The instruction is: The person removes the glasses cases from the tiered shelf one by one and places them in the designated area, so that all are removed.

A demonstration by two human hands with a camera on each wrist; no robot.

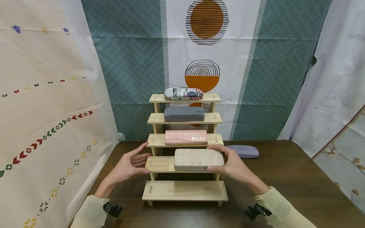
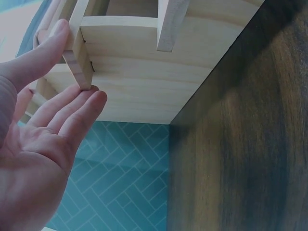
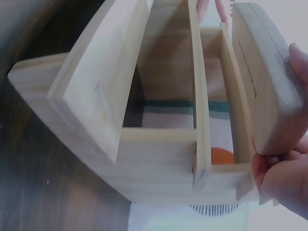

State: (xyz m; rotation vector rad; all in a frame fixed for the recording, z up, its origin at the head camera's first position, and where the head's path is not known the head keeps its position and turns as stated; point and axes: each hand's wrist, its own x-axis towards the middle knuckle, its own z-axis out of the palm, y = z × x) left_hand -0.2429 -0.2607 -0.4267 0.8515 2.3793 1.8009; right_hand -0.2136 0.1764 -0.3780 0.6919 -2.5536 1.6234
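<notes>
A beige glasses case (image 1: 196, 159) lies over the right part of the second-lowest tier of a wooden stepped display stand (image 1: 185, 190). My right hand (image 1: 235, 166) grips its right end, thumb at the front and fingers behind. Printed lettering shows on the side of the case (image 3: 262, 82) in the right wrist view. At the left end of that same tier, my left hand (image 1: 132, 163) holds the board (image 2: 77, 62) between thumb and fingertips. Higher tiers carry a pink glasses case (image 1: 182, 137), a grey one (image 1: 182, 114) and a newsprint-patterned one (image 1: 181, 93) on top.
A lavender glasses case (image 1: 243, 151) rests on the dark wooden table (image 1: 285, 186), right of and behind the stand. Patterned cloth (image 1: 137, 63) hangs behind the table, with more cloth at both sides. Small black devices (image 1: 112, 209) are strapped to both wrists.
</notes>
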